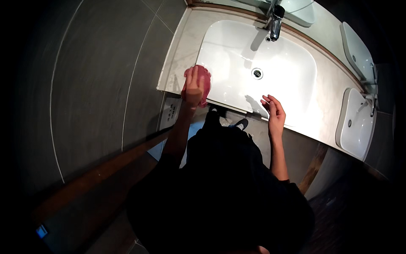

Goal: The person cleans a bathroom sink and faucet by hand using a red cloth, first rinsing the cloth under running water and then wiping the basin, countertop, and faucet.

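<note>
My left hand (193, 90) lies over a pinkish-red cloth (204, 82), holding it against the left front rim of a white ceramic washbasin (228, 82). The cloth is bunched around the fingers and laps over the counter's front edge. Above the basin's front side hangs my right hand (276, 112), empty, with loosely bent fingers apart and a shadow on the ceramic below. A round metal drain (257, 73) sits in the middle of the basin. At the back rises a chrome mixer tap (276, 27).
The pale countertop (177, 70) meets a dark tiled wall (104, 73) on the left. A second washbasin (352, 127) stands farther right along the counter. Behind the tap runs a wood-framed mirror (330, 35). Below the counter's left end is a box-like object (170, 111) bearing writing.
</note>
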`<state>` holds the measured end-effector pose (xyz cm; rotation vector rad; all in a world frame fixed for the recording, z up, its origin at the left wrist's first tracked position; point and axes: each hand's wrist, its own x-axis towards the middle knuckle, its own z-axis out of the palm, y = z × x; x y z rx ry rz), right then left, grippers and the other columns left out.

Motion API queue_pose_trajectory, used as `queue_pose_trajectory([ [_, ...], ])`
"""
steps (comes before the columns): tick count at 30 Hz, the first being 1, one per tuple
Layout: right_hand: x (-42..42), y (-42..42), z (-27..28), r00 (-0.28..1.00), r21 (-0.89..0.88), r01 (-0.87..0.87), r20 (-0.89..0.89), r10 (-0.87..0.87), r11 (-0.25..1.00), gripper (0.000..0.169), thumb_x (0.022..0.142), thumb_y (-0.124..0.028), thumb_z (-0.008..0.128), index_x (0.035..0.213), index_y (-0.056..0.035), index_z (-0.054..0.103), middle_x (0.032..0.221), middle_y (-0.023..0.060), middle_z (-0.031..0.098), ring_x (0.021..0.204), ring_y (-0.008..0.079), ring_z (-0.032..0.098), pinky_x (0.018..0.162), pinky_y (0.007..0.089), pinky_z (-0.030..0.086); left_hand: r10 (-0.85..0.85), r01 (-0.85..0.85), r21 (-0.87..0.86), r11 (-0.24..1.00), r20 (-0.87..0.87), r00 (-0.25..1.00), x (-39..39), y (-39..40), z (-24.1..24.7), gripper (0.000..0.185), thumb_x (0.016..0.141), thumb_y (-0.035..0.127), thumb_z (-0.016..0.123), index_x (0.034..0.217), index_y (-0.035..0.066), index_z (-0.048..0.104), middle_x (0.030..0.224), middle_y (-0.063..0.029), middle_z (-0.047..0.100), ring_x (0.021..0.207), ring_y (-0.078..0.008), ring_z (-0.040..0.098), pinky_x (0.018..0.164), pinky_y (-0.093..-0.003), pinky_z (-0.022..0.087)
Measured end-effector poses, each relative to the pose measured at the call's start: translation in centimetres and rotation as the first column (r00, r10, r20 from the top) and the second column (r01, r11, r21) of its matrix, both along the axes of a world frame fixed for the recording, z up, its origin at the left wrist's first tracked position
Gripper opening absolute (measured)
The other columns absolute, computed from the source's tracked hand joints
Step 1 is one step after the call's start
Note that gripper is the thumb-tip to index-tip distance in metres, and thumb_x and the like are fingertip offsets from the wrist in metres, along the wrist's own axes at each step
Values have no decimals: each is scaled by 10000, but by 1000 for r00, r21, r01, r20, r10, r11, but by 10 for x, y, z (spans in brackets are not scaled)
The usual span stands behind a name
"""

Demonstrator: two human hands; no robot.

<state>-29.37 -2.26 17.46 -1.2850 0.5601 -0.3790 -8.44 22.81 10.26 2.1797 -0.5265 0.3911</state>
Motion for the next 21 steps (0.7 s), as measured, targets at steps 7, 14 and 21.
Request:
queue_pose_trajectory([
  [7, -3, 0, -20, 991, 41, 131, -26, -130, 991, 301, 1034, -130, 441, 1247, 45, 564, 1166, 175, 655, 1035, 226, 656, 941, 328, 511, 47, -60, 377, 924, 42, 998, 64, -23, -28, 426, 930, 266, 602, 1193, -55, 509, 1085, -266, 585, 1027, -396, 587, 845, -431, 516],
  [14, -1, 0, -38, 960, 41, 273, -73, -270, 961, 312, 1035, -150, 453, 1261, 40, 555, 1193, 180, 638, 1064, 248, 645, 976, 351, 494, -59, 71, 506, 860, -40, 997, 203, -108, -24, 400, 958, 358, 553, 986, -41, 539, 964, -262, 631, 908, -398, 635, 770, -462, 533],
  [21, -4, 1, -65, 890, 46, 445, -136, -435, 895, 305, 1036, -124, 440, 1244, 68, 552, 1177, 197, 635, 1067, 251, 643, 986, 345, 488, -610, 469, 623, 626, 17, 792, 287, -171, -20, 436, 949, 370, 560, 1156, -14, 548, 1090, -186, 620, 1044, -350, 594, 878, -438, 504],
])
